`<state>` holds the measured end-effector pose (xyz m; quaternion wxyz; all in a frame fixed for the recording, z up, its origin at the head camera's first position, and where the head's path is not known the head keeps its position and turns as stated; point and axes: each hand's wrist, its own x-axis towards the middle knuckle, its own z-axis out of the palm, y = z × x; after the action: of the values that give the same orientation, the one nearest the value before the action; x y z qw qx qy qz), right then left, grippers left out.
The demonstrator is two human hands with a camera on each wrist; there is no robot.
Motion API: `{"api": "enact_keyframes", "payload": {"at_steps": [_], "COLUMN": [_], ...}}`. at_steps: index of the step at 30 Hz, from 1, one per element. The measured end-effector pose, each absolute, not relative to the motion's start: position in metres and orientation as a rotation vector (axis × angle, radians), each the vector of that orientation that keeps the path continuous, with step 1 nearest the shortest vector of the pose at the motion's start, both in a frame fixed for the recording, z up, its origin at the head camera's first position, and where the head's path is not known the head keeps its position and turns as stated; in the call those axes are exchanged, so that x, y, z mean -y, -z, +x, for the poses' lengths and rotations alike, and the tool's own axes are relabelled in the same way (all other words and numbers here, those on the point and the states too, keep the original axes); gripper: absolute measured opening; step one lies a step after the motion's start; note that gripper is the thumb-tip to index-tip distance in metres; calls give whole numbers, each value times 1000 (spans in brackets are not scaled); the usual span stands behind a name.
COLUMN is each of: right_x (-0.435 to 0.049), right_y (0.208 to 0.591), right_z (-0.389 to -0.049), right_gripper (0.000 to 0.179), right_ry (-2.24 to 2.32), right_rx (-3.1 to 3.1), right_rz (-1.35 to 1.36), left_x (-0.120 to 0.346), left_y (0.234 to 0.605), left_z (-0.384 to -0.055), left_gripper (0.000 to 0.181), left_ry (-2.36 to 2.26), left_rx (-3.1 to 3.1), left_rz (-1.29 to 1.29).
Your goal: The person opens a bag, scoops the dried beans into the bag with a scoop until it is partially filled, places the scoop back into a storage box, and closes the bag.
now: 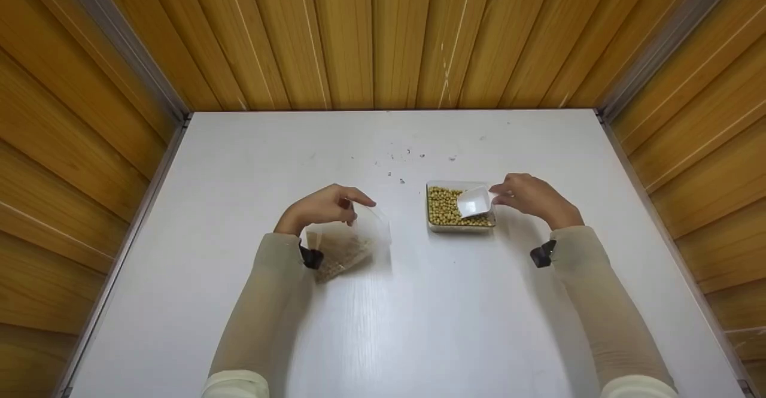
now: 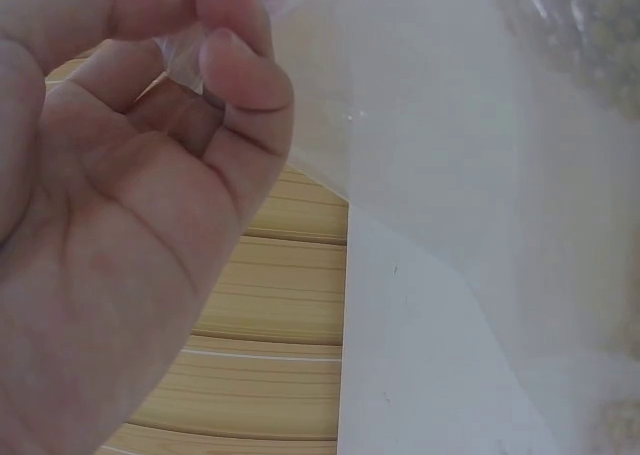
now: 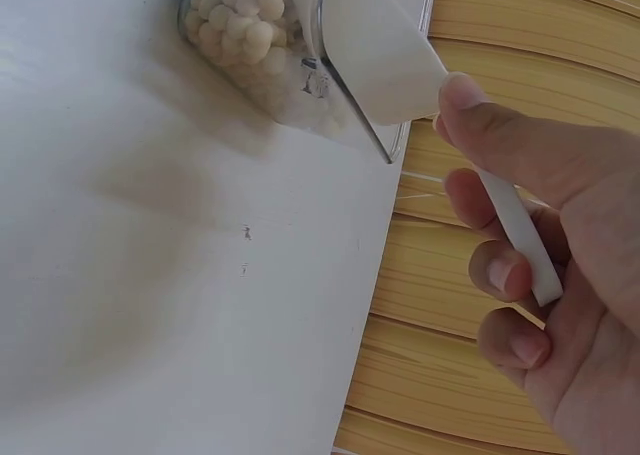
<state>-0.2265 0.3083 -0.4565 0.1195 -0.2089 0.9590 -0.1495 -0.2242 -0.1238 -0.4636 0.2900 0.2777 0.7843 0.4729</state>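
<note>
My right hand (image 1: 534,199) grips the handle of a white scoop (image 1: 474,201), fingers curled round it in the right wrist view. The scoop's bowl lies over a clear rectangular container (image 1: 461,228) filled with yellowish-green beans (image 1: 443,206). To the left, my left hand (image 1: 326,208) pinches the upper edge of a clear plastic bag (image 1: 377,230), which hangs below the fingers. Beans (image 1: 344,254) fill the lower part of the bag. In the left wrist view, the thumb and curled fingers hold the film (image 2: 185,60).
The white table (image 1: 443,320) is bordered by wood-look panel walls (image 1: 389,39) at the back and both sides. Small dark specks (image 1: 402,181) are scattered on the tabletop behind the bag and container.
</note>
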Motion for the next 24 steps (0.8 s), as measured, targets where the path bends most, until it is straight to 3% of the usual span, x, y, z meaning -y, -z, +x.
{"api": "enact_keyframes", "payload": {"at_steps": [24], "right_x": [-315], "right_y": [476], "right_z": [-229], "right_gripper": [37], "right_ry": [647], "right_rx": [-2717], "right_rz": [-554], "left_x": [123], "left_y": [462], "left_z": [-224], "left_gripper": [47], "left_ry": [-1246], "left_rx": [-2113], "left_rz": [713]}}
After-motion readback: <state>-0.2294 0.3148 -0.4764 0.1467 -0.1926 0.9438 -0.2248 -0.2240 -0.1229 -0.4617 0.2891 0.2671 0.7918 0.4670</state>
